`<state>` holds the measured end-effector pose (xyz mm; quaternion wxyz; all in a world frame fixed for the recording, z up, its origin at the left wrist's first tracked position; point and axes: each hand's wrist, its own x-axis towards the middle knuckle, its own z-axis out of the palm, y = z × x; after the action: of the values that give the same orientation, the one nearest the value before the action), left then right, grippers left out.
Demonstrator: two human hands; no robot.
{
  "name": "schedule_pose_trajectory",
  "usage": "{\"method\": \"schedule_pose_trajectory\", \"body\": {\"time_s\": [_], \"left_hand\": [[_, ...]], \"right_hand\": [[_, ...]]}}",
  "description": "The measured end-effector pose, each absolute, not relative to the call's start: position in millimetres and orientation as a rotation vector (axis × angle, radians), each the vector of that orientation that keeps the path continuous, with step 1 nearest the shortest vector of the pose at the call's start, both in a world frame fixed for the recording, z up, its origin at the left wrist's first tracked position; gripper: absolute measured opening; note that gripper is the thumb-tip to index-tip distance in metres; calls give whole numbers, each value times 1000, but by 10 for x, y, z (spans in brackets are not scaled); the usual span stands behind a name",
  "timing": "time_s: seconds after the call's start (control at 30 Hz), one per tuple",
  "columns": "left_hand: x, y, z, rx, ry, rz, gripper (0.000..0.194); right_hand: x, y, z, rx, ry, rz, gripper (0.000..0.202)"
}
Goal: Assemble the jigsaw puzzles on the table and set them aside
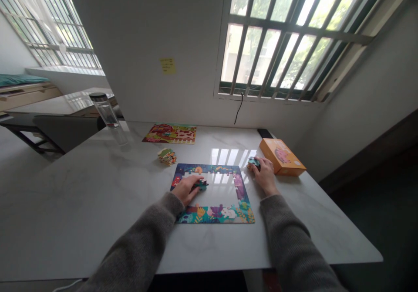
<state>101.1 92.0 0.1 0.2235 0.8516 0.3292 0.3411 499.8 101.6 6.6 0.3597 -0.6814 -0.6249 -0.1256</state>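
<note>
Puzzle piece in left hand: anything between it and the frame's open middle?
Nothing visible. The left hand holds the puzzle piece over the opening, where bare tabletop shows inside the puzzle frame. The right hand is outside, at the small stack.

Head view: we look forward and down from the wearer's head.
Table (107, 205): we see its top slantwise from above, near us.
Wall (146, 22): we face it across the table.
</note>
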Motion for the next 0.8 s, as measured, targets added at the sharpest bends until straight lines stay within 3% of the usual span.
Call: {"method": "schedule_pose_trajectory", "body": {"time_s": [0.5, 0.67, 0.8], "left_hand": [[1044, 841, 125, 2303, 949, 931, 44], [1122, 778, 276, 1860, 1074, 949, 40], [1179, 766, 328, 1328, 890, 982, 55]], "right_hand": [[4843, 892, 377, -1674, -1246, -390, 58], [4166, 700, 516, -1432, -1338, -45, 43], [3561, 512, 521, -1169, -1729, 77, 22]]}}
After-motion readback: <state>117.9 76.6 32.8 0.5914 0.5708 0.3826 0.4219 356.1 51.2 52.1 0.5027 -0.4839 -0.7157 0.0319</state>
